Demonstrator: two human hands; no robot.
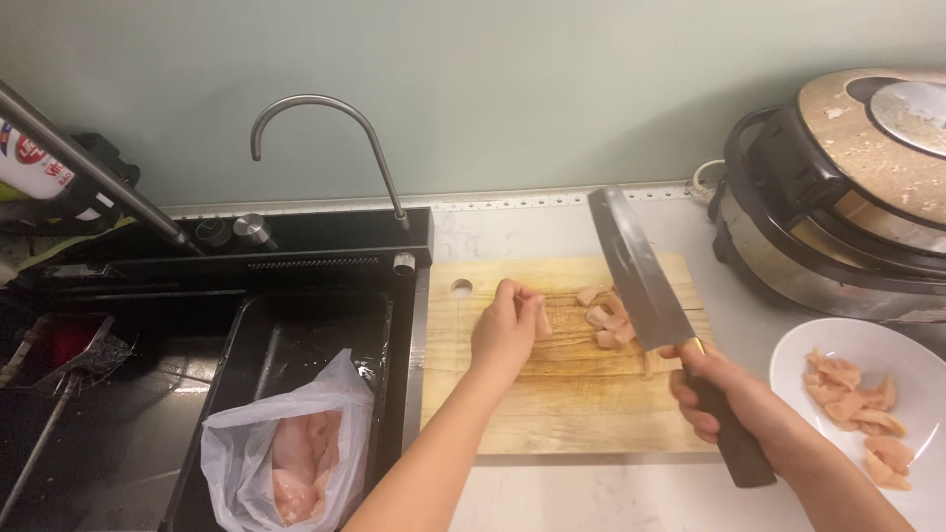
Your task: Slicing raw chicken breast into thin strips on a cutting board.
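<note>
The right hand [734, 399] gripped a cleaver [645, 276] over the cutting board [552, 414], while the left hand [505, 330] pinched a chicken piece [542, 317] in its fingers.

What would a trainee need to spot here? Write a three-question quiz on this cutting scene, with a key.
1. True or false: the right hand grips the cleaver by its dark handle.
2. Where does the clear bag of raw meat lie? A) on the white plate B) in the black sink C) on the cutting board
3. What do the left hand fingers touch on the wooden cutting board?

Key
1. True.
2. B: it lies in the black sink, left of the board.
3. A pale meat piece; more cut pieces lie by the blade, and others are on the white plate.
</note>
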